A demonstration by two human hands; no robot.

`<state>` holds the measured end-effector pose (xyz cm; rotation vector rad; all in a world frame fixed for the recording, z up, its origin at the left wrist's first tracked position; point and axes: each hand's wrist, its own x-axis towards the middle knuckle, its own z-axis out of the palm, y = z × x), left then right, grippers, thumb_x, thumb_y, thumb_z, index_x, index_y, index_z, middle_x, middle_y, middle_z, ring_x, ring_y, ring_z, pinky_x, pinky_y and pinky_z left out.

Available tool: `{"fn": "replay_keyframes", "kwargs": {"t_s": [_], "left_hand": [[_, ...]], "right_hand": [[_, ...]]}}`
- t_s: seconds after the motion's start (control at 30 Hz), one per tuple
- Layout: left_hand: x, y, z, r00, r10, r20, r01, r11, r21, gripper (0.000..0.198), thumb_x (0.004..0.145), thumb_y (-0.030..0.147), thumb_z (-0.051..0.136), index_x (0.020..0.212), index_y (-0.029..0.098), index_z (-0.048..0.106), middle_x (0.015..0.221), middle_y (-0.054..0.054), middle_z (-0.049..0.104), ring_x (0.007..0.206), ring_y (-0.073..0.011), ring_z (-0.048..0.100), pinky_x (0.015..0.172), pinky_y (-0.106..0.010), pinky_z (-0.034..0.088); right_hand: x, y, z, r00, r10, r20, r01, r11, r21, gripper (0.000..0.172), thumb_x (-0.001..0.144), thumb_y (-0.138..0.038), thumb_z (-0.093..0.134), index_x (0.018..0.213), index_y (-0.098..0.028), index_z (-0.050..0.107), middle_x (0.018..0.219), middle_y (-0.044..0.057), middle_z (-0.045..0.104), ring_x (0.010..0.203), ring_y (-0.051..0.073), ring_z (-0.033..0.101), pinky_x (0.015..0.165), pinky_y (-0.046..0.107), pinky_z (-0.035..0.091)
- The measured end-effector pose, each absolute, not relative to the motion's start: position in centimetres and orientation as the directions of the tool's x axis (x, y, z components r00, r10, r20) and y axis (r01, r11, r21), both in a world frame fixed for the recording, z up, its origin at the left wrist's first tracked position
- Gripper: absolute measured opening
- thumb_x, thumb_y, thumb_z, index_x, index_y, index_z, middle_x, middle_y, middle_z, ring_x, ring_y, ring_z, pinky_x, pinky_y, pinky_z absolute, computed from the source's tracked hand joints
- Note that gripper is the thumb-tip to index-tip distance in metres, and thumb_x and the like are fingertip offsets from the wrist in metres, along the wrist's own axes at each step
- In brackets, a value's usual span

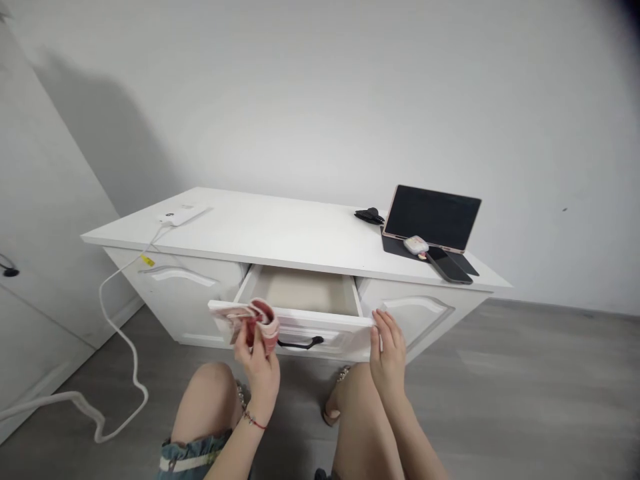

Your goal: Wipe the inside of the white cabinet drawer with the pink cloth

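A person's left hand (256,365) is pinching a folded pink-and-red cloth (269,325) before the left end of a pulled-out white drawer (345,339), while the right hand (389,352), fingers loosely extended, is touching the front's right corner. A dark-screened tablet (434,217) is leaning on the desktop (260,223).

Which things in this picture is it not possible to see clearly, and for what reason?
In the head view:
1. Back of the drawer: hidden under the desk top.
2. Far end of white cable: cut off by left edge.
3. Inside of the pink cloth: hidden by its folds.
4. Marks on the white box: too small to read.
5. Black object beside the tablet: too small and dark to identify.
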<state>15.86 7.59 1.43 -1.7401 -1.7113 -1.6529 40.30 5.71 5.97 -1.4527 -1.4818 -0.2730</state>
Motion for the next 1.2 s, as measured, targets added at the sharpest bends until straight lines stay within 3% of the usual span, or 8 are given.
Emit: {"fn": "replay_keyframes", "kwargs": {"t_s": [0.17, 0.37, 0.57, 0.67, 0.8, 0.97, 1.07, 1.2], "left_hand": [[19.3, 7.5, 1.4, -0.011, 0.608, 0.794, 0.834, -0.433, 0.343, 0.074, 0.083, 0.002, 0.042, 0.145, 0.032, 0.016, 0.153, -0.009, 0.019, 0.138, -0.0308, 0.019, 0.107, -0.053, 0.027], [23.0, 7.0, 1.8, 0.35, 0.592, 0.727, 0.833, -0.552, 0.049, 0.059, 0.089, 0.016, 0.042, 0.143, 0.03, 0.026, 0.146, -0.003, 0.038, 0.14, -0.0257, 0.017, 0.108, -0.047, 0.027], [25.2, 7.1, 0.4, 0.734, 0.447, 0.511, 0.609, -0.767, -0.203, 0.051, 0.093, 0.024, 0.035, 0.143, 0.024, 0.027, 0.152, 0.003, 0.024, 0.136, -0.0152, 0.028, 0.1, -0.03, 0.041], [24.9, 7.2, -2.1, 0.78, 0.479, 0.402, 0.587, -0.783, -0.206, 0.054, 0.092, 0.017, 0.032, 0.144, 0.019, 0.02, 0.153, 0.0, 0.021, 0.134, -0.0134, 0.031, 0.096, -0.028, 0.045], [22.5, 7.5, -4.5, 0.79, 0.502, 0.352, 0.597, -0.761, -0.254, 0.061, 0.084, 0.002, 0.028, 0.143, 0.017, 0.024, 0.151, -0.001, 0.026, 0.136, -0.0114, 0.025, 0.105, -0.029, 0.037], [17.4, 8.4, -3.5, 0.832, 0.479, 0.281, 0.544, -0.803, -0.241, 0.066, 0.082, 0.002, 0.033, 0.144, 0.022, 0.022, 0.151, -0.002, 0.028, 0.128, -0.013, 0.042, 0.092, -0.028, 0.047], [13.6, 9.2, -2.5, 0.845, 0.486, 0.223, 0.527, -0.829, -0.189, 0.072, 0.079, -0.001, 0.037, 0.143, 0.03, 0.023, 0.143, -0.003, 0.044, 0.105, -0.0136, 0.061, 0.09, -0.03, 0.046], [8.1, 9.9, -0.5, 0.825, 0.538, 0.172, 0.563, -0.806, -0.181, 0.074, 0.077, -0.002, 0.039, 0.142, 0.029, 0.028, 0.123, -0.006, 0.063, 0.098, -0.0172, 0.064, 0.092, -0.031, 0.043]], "right_hand": [[40.5, 6.0, 6.6, 0.314, 0.695, 0.647, 0.743, 0.244, -0.623, 0.036, 0.095, -0.034, 0.033, 0.112, -0.02, 0.061, 0.111, 0.009, 0.063, 0.108, 0.022, 0.054, 0.093, 0.041, 0.041], [41.2, 5.7, 6.9, 0.362, 0.733, 0.576, 0.595, 0.294, -0.748, 0.046, 0.095, -0.04, 0.026, 0.107, -0.019, 0.066, 0.108, 0.009, 0.062, 0.105, 0.021, 0.055, 0.092, 0.039, 0.041], [41.3, 5.9, 7.0, 0.389, 0.737, 0.553, 0.516, 0.323, -0.793, 0.055, 0.095, -0.043, 0.021, 0.102, -0.017, 0.069, 0.106, 0.01, 0.063, 0.103, 0.022, 0.055, 0.092, 0.041, 0.04], [41.1, 5.9, 7.1, 0.417, 0.731, 0.541, 0.488, 0.322, -0.811, 0.053, 0.095, -0.043, 0.023, 0.099, -0.016, 0.069, 0.106, 0.01, 0.063, 0.103, 0.022, 0.055, 0.092, 0.04, 0.04], [41.0, 5.9, 7.1, 0.422, 0.729, 0.539, 0.495, 0.313, -0.81, 0.051, 0.095, -0.042, 0.026, 0.098, -0.016, 0.07, 0.105, 0.01, 0.064, 0.102, 0.021, 0.056, 0.091, 0.039, 0.04], [40.7, 6.0, 6.8, 0.449, 0.691, 0.566, 0.503, 0.329, -0.799, 0.048, 0.095, -0.041, 0.027, 0.098, -0.016, 0.069, 0.104, 0.009, 0.063, 0.101, 0.022, 0.057, 0.091, 0.039, 0.04], [40.4, 6.2, 6.7, 0.473, 0.661, 0.583, 0.51, 0.334, -0.793, 0.048, 0.095, -0.041, 0.028, 0.096, -0.016, 0.069, 0.1, 0.009, 0.063, 0.099, 0.022, 0.057, 0.09, 0.039, 0.041], [40.2, 6.3, 6.7, 0.463, 0.653, 0.599, 0.541, 0.327, -0.775, 0.047, 0.095, -0.04, 0.028, 0.095, -0.017, 0.069, 0.099, 0.009, 0.064, 0.098, 0.021, 0.058, 0.089, 0.038, 0.042]]}}
